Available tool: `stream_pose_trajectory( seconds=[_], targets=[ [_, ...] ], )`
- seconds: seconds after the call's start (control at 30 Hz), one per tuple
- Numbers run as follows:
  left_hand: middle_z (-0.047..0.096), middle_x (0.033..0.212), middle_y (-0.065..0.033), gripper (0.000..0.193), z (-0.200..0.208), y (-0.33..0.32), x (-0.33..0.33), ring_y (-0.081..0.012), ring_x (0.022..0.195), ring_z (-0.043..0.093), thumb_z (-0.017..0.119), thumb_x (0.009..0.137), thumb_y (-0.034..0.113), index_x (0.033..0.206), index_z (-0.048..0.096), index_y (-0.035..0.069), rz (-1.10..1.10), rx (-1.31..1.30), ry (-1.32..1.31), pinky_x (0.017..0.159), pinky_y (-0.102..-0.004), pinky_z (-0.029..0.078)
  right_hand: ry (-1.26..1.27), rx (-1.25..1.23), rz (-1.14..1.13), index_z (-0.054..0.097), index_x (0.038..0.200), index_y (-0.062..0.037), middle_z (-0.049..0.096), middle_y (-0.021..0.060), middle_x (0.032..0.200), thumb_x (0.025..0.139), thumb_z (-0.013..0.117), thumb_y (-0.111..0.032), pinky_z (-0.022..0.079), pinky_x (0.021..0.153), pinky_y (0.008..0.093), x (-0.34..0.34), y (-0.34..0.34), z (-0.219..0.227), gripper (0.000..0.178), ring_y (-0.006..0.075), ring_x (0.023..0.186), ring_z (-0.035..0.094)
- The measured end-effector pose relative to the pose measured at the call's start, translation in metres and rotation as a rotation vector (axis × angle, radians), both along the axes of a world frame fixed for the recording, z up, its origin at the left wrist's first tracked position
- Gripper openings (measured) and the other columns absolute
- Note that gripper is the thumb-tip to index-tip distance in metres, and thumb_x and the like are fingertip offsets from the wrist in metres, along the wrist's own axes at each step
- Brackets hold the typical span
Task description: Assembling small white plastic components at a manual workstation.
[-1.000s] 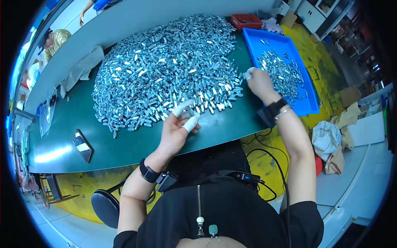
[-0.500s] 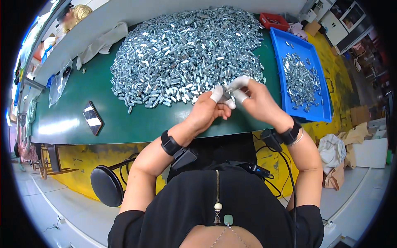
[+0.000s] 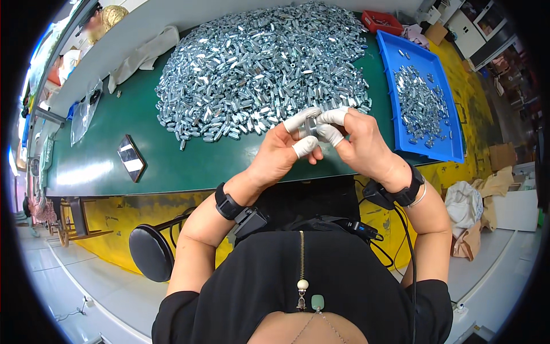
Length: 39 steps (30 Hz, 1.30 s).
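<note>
Just in front of the pile, my two hands meet at the fingertips. My left hand [image 3: 275,156] pinches a small grey metal piece [image 3: 310,125], which looks like a long nut, between index finger and thumb. From the other side, my right hand [image 3: 365,143] has its thumb and index finger closed on the same piece. White finger cots cover these fingertips and hide much of the piece. Beyond them lies a big heap of long shiny metal nuts [image 3: 258,74], some with holes visible in their ends.
A blue tray [image 3: 391,94] at the right holds many similar nuts. Behind it stands a red bin [image 3: 382,23]. On the green table [image 3: 200,163] lie a phone [image 3: 132,159] and a clear plastic bag [image 3: 84,123] at the left. A black stool [image 3: 150,252] stands below.
My left index finger and thumb have spread to either side of the piece, and more of it shows. My right hand stays beside it. The whole view has shifted slightly.
</note>
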State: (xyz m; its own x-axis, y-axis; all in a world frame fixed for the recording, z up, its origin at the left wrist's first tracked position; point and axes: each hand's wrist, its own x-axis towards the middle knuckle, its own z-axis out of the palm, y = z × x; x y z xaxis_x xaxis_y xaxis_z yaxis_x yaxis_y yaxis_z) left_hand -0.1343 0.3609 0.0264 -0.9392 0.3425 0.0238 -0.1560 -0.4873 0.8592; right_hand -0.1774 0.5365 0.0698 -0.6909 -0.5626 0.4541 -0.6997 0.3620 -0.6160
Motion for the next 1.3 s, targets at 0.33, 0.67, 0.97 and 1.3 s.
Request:
stream_pose_trajectory(
  seconds=[0.33, 0.67, 0.97, 1.3],
  targets=[
    [0.06, 0.098, -0.003, 0.049, -0.009, 0.008, 0.008, -0.0086, 0.081, 0.057, 0.056, 0.085, 0.0, 0.132, 0.041, 0.005, 0.106, -0.239, 0.218, 0.07, -0.0232, 0.048, -0.483, 0.059, -0.064, 0.059, 0.083, -0.0006, 0.054, 0.01, 0.063, 0.091, 0.052, -0.023, 0.042, 0.051, 0.0324, 0.009, 0.003, -0.009, 0.025, 0.0203, 0.057, 0.053],
    [0.059, 0.083, -0.0033, 0.042, -0.014, -0.006, -0.015, -0.0079, 0.064, 0.051, 0.051, 0.092, 0.022, 0.128, 0.041, 0.001, 0.106, -0.211, -0.162, 0.057, -0.0217, 0.042, 0.24, -0.011, -0.205, 0.056, 0.095, -0.0011, 0.058, 0.0106, 0.072, 0.088, 0.056, -0.019, 0.044, 0.056, 0.0295, 0.002, 0.034, -0.025, 0.019, 0.0213, 0.059, 0.054],
    [0.06, 0.081, -0.0058, 0.039, -0.021, -0.016, -0.013, -0.0073, 0.058, 0.051, 0.048, 0.094, 0.023, 0.126, 0.041, 0.001, 0.301, -0.264, -0.209, 0.053, -0.0201, 0.043, -0.069, 0.384, -0.48, 0.06, 0.092, -0.0024, 0.06, 0.0165, 0.081, 0.077, 0.06, -0.006, 0.046, 0.072, 0.0441, -0.045, 0.085, -0.062, 0.016, 0.0332, 0.075, 0.057],
    [0.06, 0.081, -0.0062, 0.038, -0.025, 0.001, -0.012, -0.0085, 0.059, 0.053, 0.045, 0.095, 0.032, 0.119, 0.045, 0.002, 0.011, -0.097, -0.291, 0.053, -0.0202, 0.043, -0.295, 0.019, -0.248, 0.062, 0.094, -0.0013, 0.059, 0.0102, 0.082, 0.078, 0.061, 0.0, 0.05, 0.07, 0.0303, -0.012, 0.025, -0.034, 0.016, 0.0204, 0.078, 0.061]
  ],
)
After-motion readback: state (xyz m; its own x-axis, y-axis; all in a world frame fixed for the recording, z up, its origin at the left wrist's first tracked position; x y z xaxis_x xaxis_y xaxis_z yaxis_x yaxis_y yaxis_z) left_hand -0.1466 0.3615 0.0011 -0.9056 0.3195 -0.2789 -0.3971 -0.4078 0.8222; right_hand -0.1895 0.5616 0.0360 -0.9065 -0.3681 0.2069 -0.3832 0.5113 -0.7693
